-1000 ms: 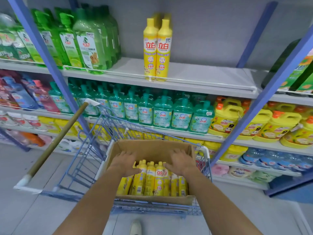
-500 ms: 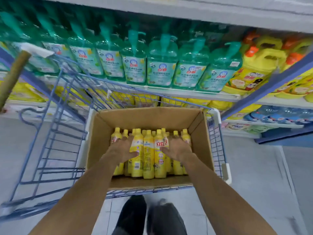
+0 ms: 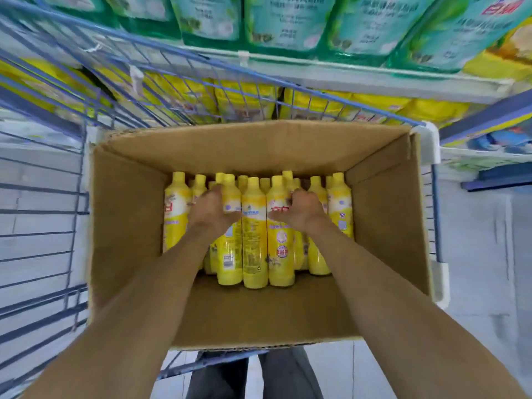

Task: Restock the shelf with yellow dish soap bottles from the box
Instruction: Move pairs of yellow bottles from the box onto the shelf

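Observation:
An open cardboard box (image 3: 126, 226) sits in a blue wire cart and holds several yellow dish soap bottles (image 3: 253, 234) standing upright. Both my hands reach down into the box. My left hand (image 3: 213, 210) curls its fingers round the upper part of a yellow bottle left of centre. My right hand (image 3: 298, 208) curls round the shoulder of another yellow bottle right of centre. One free bottle stands between the two hands. My fingertips are hidden among the bottle necks.
The blue wire cart (image 3: 43, 214) surrounds the box. Behind it, a shelf edge (image 3: 316, 73) carries green soap bottles (image 3: 288, 21), with yellow packs (image 3: 244, 105) on the shelf below. Grey floor lies on either side.
My head has tipped down and moved closer, so the box fills the view. Both hands have sunk deeper among the bottles and closed round two of them.

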Action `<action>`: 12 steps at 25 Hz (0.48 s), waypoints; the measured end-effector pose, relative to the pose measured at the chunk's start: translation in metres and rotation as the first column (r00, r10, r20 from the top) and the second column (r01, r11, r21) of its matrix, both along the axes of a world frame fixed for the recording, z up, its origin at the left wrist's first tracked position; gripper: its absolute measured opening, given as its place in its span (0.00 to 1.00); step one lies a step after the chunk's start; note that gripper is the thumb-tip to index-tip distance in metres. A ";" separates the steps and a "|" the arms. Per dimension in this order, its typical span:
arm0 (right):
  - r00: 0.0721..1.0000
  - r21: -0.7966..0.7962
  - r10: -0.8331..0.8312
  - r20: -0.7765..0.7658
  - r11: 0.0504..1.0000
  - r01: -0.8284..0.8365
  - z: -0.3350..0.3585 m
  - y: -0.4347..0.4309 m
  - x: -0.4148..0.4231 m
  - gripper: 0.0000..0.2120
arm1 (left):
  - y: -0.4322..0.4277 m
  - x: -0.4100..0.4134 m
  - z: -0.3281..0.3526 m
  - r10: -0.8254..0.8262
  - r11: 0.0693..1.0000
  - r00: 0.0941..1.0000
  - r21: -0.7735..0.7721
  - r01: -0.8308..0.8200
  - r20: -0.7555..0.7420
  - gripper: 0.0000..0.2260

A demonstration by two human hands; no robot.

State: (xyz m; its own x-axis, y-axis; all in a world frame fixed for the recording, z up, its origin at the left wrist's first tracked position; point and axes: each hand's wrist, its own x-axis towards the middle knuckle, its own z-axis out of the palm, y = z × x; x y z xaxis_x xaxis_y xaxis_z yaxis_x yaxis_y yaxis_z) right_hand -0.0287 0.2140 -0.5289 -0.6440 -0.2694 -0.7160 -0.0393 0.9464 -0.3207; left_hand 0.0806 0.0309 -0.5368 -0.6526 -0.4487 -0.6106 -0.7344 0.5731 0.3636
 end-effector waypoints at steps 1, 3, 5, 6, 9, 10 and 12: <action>0.999 -0.025 -0.042 0.020 0.999 0.043 -0.003 0.001 -0.001 0.26 | 0.001 0.000 -0.001 0.104 0.994 0.995 0.042 -0.104 0.014 0.28; 0.988 -0.100 -0.135 0.071 0.985 0.142 -0.008 0.006 0.000 0.23 | 0.001 0.000 -0.001 0.291 0.940 0.956 0.171 -0.294 0.042 0.22; 0.962 -0.203 -0.225 0.152 0.946 0.253 -0.003 0.011 0.004 0.18 | 0.002 0.004 0.002 0.407 0.872 0.913 0.286 -0.398 0.028 0.22; 0.949 -0.247 -0.252 0.188 0.924 0.294 0.001 0.012 0.007 0.17 | 0.003 0.006 0.007 0.432 0.856 0.902 0.309 -0.413 0.011 0.24; 0.943 -0.345 -0.239 0.230 0.886 0.309 0.017 0.009 0.016 0.18 | 0.008 0.013 0.026 0.420 0.862 0.905 0.343 -0.373 -0.071 0.31; 0.945 -0.367 -0.237 0.224 0.878 0.307 0.024 0.006 0.017 0.19 | 0.009 0.015 0.033 0.407 0.864 0.908 0.367 -0.346 -0.103 0.32; 0.950 -0.408 -0.252 0.186 0.860 0.308 0.046 0.004 0.017 0.21 | 0.007 0.015 0.059 0.418 0.839 0.894 0.447 -0.311 -0.162 0.33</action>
State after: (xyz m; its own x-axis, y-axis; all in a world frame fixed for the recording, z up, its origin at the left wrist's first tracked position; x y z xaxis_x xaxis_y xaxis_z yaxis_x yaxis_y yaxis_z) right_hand -0.0117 0.2179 -0.4830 -0.6539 -0.3876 -0.6498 0.2721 0.6809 -0.6800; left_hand 0.0954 0.0382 -0.4780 -0.6408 -0.4358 -0.6320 -0.7174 0.0468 0.6951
